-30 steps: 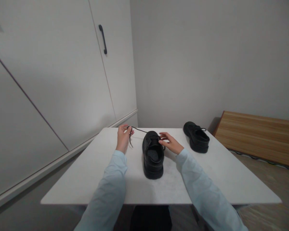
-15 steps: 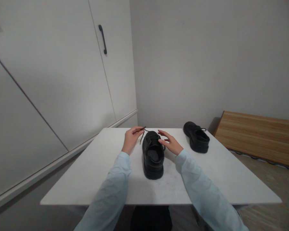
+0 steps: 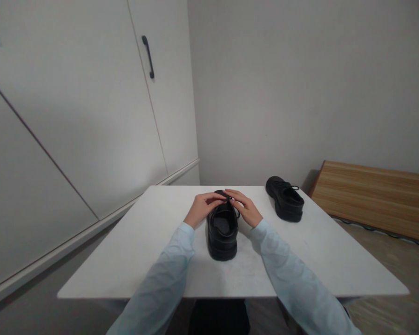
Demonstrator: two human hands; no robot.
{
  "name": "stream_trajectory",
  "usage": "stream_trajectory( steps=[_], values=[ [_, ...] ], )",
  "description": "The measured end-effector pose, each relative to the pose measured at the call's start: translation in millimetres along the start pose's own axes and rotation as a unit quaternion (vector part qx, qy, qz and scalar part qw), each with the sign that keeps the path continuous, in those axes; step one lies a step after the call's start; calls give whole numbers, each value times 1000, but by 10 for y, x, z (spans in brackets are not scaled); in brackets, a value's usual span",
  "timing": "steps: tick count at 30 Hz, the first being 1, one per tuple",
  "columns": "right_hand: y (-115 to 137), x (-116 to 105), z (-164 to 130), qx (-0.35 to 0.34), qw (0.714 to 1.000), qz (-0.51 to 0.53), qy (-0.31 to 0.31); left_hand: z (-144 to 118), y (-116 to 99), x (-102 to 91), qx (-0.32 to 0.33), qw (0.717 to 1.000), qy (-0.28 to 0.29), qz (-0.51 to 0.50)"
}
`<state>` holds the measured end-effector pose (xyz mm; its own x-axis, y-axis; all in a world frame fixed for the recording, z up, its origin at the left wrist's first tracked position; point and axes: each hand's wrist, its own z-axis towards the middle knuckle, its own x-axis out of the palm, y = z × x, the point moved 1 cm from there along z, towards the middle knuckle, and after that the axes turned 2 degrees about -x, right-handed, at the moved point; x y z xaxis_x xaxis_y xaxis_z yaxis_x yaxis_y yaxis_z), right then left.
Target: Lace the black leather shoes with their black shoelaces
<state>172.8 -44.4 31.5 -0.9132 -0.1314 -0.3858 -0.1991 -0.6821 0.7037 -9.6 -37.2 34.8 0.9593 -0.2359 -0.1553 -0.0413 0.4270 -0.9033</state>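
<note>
A black lace-up shoe stands upright on the white table, its heel toward me and its toe pointing away. My left hand reaches over the lacing from the left, thumb and fingers pinched on the dark shoelace. From the right, my right hand meets it over the eyelets; its thumb and fingertips close on the lace there. The fingers cover most of the lacing, so the exact path of the lace is hidden. A small lace loop hangs at the shoe's right side, below my right fingers.
The matching black shoe, its lace tied, stands at the right back of the white table. A wooden panel lies beyond the table's right edge. White cabinet doors with dark handles rise at the left, and a plain wall closes the back.
My left hand has moved right with the shoelace, from beside the shoe to over its eyelets. My right hand's fingers have closed in toward it. Both shoes have stayed in place.
</note>
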Motion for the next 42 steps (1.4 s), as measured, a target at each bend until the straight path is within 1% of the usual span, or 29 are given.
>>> stream_trajectory(
  steps=[2, 6, 11, 13, 16, 19, 24, 26, 29, 31, 33, 37, 40, 42],
  values=[
    [4, 16, 3, -4, 1000, -2, -3, -4, -9, 8, -7, 1000, 1, -10],
    [3, 28, -7, 15, 1000, 5, -21, -9, -16, 9, -14, 1000, 5, -24],
    [45, 72, -11, -19, 999, -39, -29, -19, -26, 22, -13, 1000, 1, -23],
    [58, 99, -11, -14, 998, -45, -44, -22, -44, 28, -12, 1000, 6, -14],
    [71, 118, -12, 0, 997, -43, -62, -22, -82, 25, 1, 1000, 16, -4],
    [80, 106, -8, -8, 995, -66, -75, -18, -103, 11, 26, 999, 26, 10],
    [95, 77, 2, -15, 993, -77, -84, -15, -70, -14, 41, 998, 37, 38],
    [113, 65, 3, -12, 992, -66, -103, -16, -60, -20, 40, 998, 33, 41],
    [138, 30, 7, 9, 990, -50, -130, -14, -58, -31, 23, 999, 7, 41],
    [132, -12, 13, 38, 987, -23, -157, -6, -51, -42, 11, 999, -21, 36],
    [97, -72, 20, 70, 976, 24, -206, 10, -30, -62, 5, 998, -55, 29],
    [-52, -222, 21, 113, 938, 76, -319, 54, 56, -126, -3, 992, -123, 33],
    [-190, -326, 7, 131, 906, 113, -387, 75, 149, -182, -25, 987, -149, 54],
    [-262, -375, -5, 142, 892, 117, -412, 77, 218, -213, -50, 984, -152, 82]
  ],
)
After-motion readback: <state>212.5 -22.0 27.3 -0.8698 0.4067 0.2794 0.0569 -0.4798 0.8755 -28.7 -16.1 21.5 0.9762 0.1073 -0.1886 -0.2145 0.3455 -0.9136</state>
